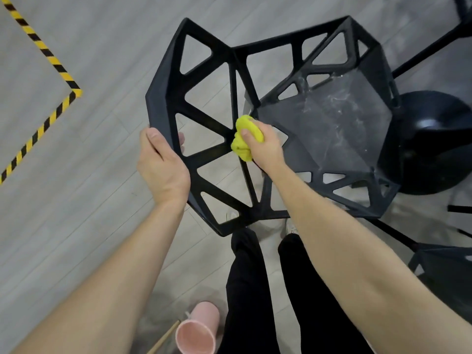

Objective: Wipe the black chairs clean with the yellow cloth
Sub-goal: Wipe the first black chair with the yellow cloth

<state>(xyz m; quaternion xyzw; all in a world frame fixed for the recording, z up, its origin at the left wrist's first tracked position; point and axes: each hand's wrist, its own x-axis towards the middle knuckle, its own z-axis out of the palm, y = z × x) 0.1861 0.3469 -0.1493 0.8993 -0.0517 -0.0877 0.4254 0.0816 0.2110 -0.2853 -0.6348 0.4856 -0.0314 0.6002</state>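
Observation:
A black chair with a lattice of triangular openings fills the middle of the view, seen from above. Its seat panel carries pale dusty smears. My left hand grips the top edge of the backrest, thumb on the near face and fingers behind. My right hand holds a bunched yellow cloth and presses it against a backrest strut where the back meets the seat.
A black round pedestal base lies to the right with thin black legs beside it. Part of a second black chair shows at the lower right. A pink cup and a wooden stick sit near my legs. Yellow-black tape marks the grey floor at left.

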